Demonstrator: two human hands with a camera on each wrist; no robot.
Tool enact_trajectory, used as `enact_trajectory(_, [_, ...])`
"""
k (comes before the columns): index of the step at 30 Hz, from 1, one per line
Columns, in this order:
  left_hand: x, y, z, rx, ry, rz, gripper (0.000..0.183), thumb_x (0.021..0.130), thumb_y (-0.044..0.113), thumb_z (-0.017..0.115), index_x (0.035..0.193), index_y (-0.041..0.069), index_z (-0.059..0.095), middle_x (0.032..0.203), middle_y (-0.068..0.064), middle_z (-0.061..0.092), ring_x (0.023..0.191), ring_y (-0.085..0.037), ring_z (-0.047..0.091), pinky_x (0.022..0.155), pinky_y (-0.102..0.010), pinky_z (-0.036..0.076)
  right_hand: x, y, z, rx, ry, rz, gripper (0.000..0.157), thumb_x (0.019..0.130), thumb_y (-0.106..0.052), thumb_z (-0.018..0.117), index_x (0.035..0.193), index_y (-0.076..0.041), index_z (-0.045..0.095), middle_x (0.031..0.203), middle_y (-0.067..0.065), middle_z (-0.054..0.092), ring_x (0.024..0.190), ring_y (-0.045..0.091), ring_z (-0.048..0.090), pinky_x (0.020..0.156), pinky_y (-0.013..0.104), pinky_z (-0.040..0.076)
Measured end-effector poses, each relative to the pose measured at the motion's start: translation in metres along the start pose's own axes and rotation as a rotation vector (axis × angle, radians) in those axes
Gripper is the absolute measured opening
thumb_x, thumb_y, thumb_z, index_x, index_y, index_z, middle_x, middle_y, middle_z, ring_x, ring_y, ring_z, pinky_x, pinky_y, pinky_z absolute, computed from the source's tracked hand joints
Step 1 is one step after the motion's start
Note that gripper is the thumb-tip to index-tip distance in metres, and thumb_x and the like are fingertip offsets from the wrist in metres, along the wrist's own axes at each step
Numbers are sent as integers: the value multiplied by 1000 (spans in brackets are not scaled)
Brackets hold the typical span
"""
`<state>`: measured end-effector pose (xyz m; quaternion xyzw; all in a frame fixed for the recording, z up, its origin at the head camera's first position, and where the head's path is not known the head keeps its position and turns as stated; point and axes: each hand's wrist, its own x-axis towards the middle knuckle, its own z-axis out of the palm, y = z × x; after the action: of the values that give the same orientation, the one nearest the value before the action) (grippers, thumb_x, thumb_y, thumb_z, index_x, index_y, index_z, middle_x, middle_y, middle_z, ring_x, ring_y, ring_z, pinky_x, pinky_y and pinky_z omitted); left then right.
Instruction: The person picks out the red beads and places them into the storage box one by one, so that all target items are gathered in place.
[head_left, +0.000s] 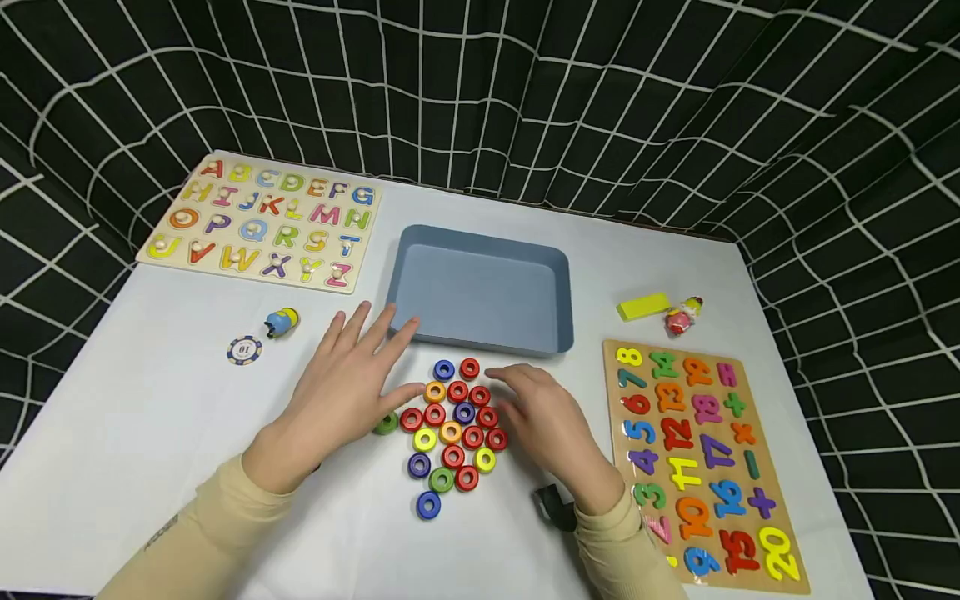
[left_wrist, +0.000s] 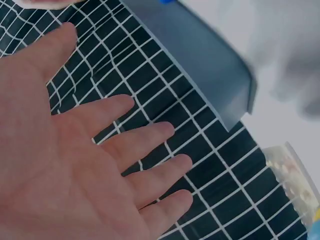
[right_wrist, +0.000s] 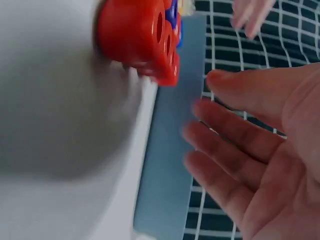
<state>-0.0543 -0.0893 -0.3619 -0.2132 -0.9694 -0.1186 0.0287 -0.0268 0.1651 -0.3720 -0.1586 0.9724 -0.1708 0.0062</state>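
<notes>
At far left lies one wooden letter board (head_left: 235,225) with twenty-six coloured letters, A to Z. Near it sit one small blue-and-yellow figurine (head_left: 282,322) and, just to the figurine's near left, one poker chip (head_left: 244,350) marked 10. The left hand (head_left: 348,387) is spread, palm down, its straight fingers overlapping the near left corner of one blue-grey rectangular tray (head_left: 480,287); whether they touch it cannot be told. The tray stands at the far centre.

Twenty toy rings (head_left: 476,373) lie on the near side of the tray, between the hands: ten red, four blue (two of them darker), two orange, two yellow and two green. They form a close cluster; the leftmost green one is partly hidden by the left hand. The right hand (head_left: 551,425) is at the cluster's right, fingers extended and relaxed, gripping nothing. Beneath its wrist is one black object (head_left: 555,507), too indistinct to name.

At far right, one yellow block (head_left: 642,307) lies just beside one red-dressed figurine (head_left: 678,318). Near them is one number board (head_left: 705,482) of coloured numerals and signs, partly covered by the right sleeve (head_left: 630,546).

The tabletop (head_left: 187,400) is white; a black curtain (head_left: 480,108) with a white grid encloses its far, left and right sides.
</notes>
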Motion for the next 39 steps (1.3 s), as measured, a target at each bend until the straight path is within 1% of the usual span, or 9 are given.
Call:
enact_trajectory(2, [11, -5, -1, -35, -21, -20, 74, 87, 56, 61, 148, 19, 40, 154, -18, 34, 142, -44, 28, 115, -59, 22, 8, -2, 4, 1, -52, -40, 34, 85, -7, 71, 116, -19, 69, 111, -3, 70, 105, 16, 64, 88, 35, 54])
enact_trajectory(5, [32, -17, 4, -148, -71, -91, 75, 89, 53, 60, 151, 19, 33, 158, -18, 27, 141, -44, 30, 111, -60, 29, 18, -4, 10, -21, -126, -91, 33, 86, -2, 67, 114, -18, 70, 104, -4, 71, 98, 12, 65, 86, 32, 54])
enact_trajectory(9, [57, -38, 13, -384, -154, -205, 96, 87, 49, 65, 156, 14, 9, 160, -19, 17, 143, -41, 27, 111, -59, 31, 22, -4, 15, -42, -157, -104, 34, 84, 0, 68, 114, -17, 70, 101, -3, 71, 95, 11, 65, 84, 30, 55])
enact_trajectory(13, [65, -58, 20, -546, -242, -268, 115, 81, 48, 72, 155, 12, -7, 160, -20, 17, 143, -38, 29, 114, -54, 28, 25, -4, 13, 5, -161, -67, 29, 83, -2, 70, 110, -13, 70, 99, -2, 69, 90, 11, 63, 80, 30, 54])
enact_trajectory(18, [68, -68, 22, -564, -274, -240, 114, 77, 50, 76, 156, 14, 2, 158, -21, 24, 136, -39, 40, 108, -55, 36, 34, -4, 2, 144, -58, 16, 29, 85, -3, 70, 112, -12, 67, 104, 0, 67, 93, 13, 65, 81, 31, 55])
enact_trajectory(21, [69, -70, 22, -565, -276, -229, 109, 77, 48, 76, 156, 15, 8, 157, -18, 29, 131, -37, 46, 105, -54, 40, 52, -6, 0, 178, 19, 23, 31, 85, -5, 71, 115, -11, 66, 106, 2, 68, 94, 17, 67, 81, 32, 56])
enact_trajectory(23, [70, -70, 24, -578, -278, -229, 107, 78, 46, 77, 156, 17, 10, 156, -18, 31, 129, -36, 48, 104, -54, 40, 69, -9, 1, 174, 31, 24, 31, 86, -7, 70, 117, -10, 66, 107, 4, 68, 94, 18, 67, 81, 33, 56])
enact_trajectory(30, [71, -68, 29, -579, -260, -229, 104, 78, 46, 77, 156, 21, 14, 153, -19, 36, 127, -35, 49, 103, -52, 42, 123, -27, 15, 83, -87, 11, 29, 87, -11, 69, 116, -8, 67, 106, 8, 69, 89, 18, 64, 77, 32, 54])
enact_trajectory(39, [68, -73, 27, -562, -255, -236, 104, 78, 47, 77, 156, 21, 13, 151, -20, 38, 123, -33, 52, 99, -49, 44, 145, -42, 25, 78, -133, -19, 34, 87, -8, 69, 121, -6, 65, 112, 10, 69, 96, 19, 66, 81, 32, 55])
